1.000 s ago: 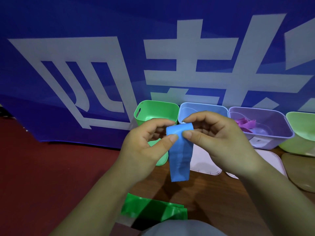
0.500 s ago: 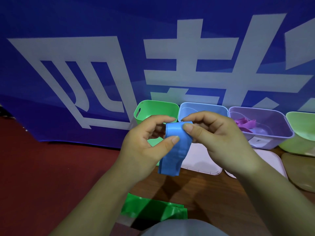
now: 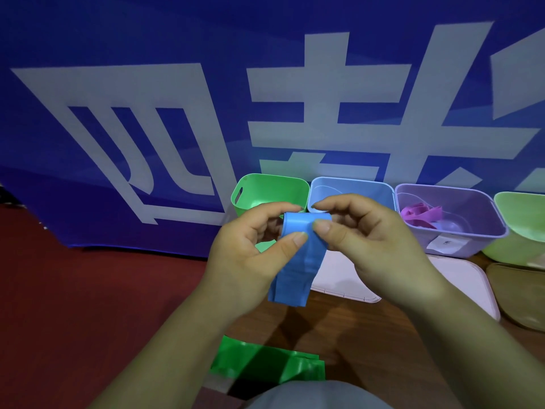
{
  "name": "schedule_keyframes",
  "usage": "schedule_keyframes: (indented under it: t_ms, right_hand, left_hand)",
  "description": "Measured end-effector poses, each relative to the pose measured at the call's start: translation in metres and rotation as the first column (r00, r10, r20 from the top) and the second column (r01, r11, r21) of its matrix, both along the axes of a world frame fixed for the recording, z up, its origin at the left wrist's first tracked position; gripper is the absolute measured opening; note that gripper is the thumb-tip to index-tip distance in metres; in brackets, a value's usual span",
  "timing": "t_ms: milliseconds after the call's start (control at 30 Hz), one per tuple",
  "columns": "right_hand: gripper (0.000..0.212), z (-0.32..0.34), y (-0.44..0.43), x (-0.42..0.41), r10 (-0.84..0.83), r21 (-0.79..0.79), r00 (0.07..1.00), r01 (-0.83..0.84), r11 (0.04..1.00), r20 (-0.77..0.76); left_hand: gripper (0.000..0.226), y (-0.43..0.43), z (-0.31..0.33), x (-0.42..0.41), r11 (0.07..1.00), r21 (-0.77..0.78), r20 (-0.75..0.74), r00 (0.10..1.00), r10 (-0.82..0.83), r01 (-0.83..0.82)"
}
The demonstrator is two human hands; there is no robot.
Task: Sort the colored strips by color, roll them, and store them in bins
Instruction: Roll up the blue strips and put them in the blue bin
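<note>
A blue strip [image 3: 295, 270] hangs in front of me, its top end curled over into a roll. My left hand [image 3: 250, 255] pinches that roll from the left with thumb and fingers, and my right hand [image 3: 362, 240] pinches it from the right. The free tail droops to just above the wooden table [image 3: 354, 343]. Green strips [image 3: 265, 364] lie flat on the table near my body. Behind my hands stand a green bin [image 3: 265, 191], a light blue bin [image 3: 354, 187] and a purple bin [image 3: 460, 231] holding purple strips [image 3: 418, 214].
A pale green bowl [image 3: 525, 228] and an amber lid [image 3: 519, 293] sit at the far right. White lids [image 3: 342, 278] lie on the table below the bins. A blue banner with large white characters [image 3: 177, 113] hangs behind the bins; red floor [image 3: 88, 290] is to the left.
The rolled end has taken up more of the blue strip, and the hanging tail has become shorter and swung a little to the left. Both hands stay in place.
</note>
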State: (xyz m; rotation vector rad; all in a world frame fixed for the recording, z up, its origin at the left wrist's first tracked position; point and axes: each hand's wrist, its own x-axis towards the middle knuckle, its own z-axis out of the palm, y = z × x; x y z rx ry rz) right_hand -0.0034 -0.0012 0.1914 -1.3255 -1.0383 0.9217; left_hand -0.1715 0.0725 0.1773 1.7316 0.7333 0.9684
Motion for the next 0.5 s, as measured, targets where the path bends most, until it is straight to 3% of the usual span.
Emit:
schedule_keyframes:
  t_ms: [233, 500]
  right_hand:
    - [0.037, -0.0023, -0.005, 0.0004, 0.075, 0.132, 0.997, -0.075, 0.988, 0.009]
    - [0.038, 0.0019, -0.0077, -0.0039, 0.039, 0.097, 0.997, -0.034, 0.995, -0.059]
  left_hand:
    - [0.024, -0.0027, 0.0031, 0.0028, 0.997, -0.074, 0.061, 0.998, 0.025, -0.021]
    - [0.023, -0.0047, 0.0034, 0.0032, 0.997, -0.072, 0.06, 0.998, 0.037, -0.033]
